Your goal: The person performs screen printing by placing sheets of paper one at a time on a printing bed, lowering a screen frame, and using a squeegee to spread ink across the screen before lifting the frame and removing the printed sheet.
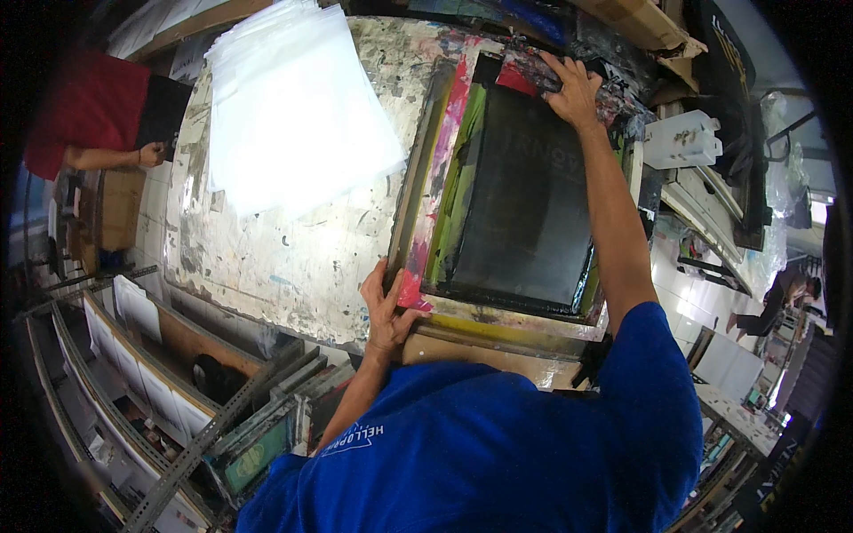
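A screen printing frame (435, 186) lies on the paint-stained table in front of me. It has a dark mesh (524, 204), green along one side and pink tape on its left bar. My left hand (389, 313) is closed round the near left corner of the frame, over the pink tape. Reaching across the mesh, my right hand (576, 93) grips the far end of the frame, beside a red patch and a paint-smeared bar. Its fingertips curl over the edge and are partly hidden. Left of the frame lies a stack of white sheets (298, 115).
The stained table (267, 266) spreads left under the sheets. A white plastic jug (682, 139) stands at the right. Wooden shelving (191, 351) and stored frames (258, 453) fill the lower left. A person in red (89, 115) is at the far left; another person (777, 298) is far right.
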The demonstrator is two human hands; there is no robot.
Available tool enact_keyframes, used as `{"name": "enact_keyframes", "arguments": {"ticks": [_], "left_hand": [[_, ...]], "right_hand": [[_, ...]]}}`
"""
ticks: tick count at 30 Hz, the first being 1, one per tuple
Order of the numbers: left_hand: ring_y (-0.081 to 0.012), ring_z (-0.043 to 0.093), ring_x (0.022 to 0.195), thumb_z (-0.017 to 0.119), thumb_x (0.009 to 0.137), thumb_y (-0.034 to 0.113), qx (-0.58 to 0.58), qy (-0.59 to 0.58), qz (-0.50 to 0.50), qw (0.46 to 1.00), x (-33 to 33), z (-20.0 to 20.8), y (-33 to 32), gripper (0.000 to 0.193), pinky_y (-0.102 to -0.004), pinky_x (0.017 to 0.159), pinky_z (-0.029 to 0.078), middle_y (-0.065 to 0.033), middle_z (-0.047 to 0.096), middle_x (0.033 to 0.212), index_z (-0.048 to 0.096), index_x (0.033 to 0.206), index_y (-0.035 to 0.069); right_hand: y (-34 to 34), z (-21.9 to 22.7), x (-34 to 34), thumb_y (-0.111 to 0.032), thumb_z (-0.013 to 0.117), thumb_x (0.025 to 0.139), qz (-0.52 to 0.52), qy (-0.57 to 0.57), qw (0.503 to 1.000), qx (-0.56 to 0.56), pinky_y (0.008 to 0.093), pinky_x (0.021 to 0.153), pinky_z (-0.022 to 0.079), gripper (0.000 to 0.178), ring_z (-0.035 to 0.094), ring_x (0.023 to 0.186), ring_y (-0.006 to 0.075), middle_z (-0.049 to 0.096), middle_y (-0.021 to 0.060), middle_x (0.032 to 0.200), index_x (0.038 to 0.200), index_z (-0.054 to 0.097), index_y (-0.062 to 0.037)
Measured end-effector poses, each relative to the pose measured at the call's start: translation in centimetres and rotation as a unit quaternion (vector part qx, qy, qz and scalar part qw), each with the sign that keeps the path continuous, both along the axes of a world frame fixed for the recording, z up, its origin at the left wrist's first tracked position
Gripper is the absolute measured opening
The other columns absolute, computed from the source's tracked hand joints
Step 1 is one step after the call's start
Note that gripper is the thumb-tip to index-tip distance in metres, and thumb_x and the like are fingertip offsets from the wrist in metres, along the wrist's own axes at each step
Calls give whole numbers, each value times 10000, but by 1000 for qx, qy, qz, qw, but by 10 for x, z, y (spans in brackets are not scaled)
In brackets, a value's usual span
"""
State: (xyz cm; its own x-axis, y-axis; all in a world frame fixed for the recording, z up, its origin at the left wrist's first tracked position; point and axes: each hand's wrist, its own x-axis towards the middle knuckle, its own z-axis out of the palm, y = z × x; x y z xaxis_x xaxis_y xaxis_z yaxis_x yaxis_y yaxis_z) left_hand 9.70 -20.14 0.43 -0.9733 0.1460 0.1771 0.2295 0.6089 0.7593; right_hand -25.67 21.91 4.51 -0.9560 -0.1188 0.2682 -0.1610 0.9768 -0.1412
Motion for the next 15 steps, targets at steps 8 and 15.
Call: {"name": "enact_keyframes", "arguments": {"ticks": [8, 15], "left_hand": [[-359, 487, 1237, 814, 741, 489, 18, 0, -3, 1000, -5, 16, 5, 833, -490, 1083, 323, -161, 602, 1312, 581, 1394, 27], [-352, 514, 1179, 833, 755, 318, 83, 62, 12, 995, -1, 27, 12, 744, -452, 1063, 359, -151, 627, 1253, 582, 1371, -14]], "right_hand": [[-9, 1, -9, -298, 692, 863, -90, 13, 994, 65, 696, 1105, 215, 892, 351, 1424, 427, 406, 237, 1539, 1621, 222, -334], [-55, 135, 187, -252, 719, 851, 64, -128, 987, -68, 573, 1142, 308, 896, 369, 1407, 477, 385, 317, 1511, 1623, 265, -229]]}}
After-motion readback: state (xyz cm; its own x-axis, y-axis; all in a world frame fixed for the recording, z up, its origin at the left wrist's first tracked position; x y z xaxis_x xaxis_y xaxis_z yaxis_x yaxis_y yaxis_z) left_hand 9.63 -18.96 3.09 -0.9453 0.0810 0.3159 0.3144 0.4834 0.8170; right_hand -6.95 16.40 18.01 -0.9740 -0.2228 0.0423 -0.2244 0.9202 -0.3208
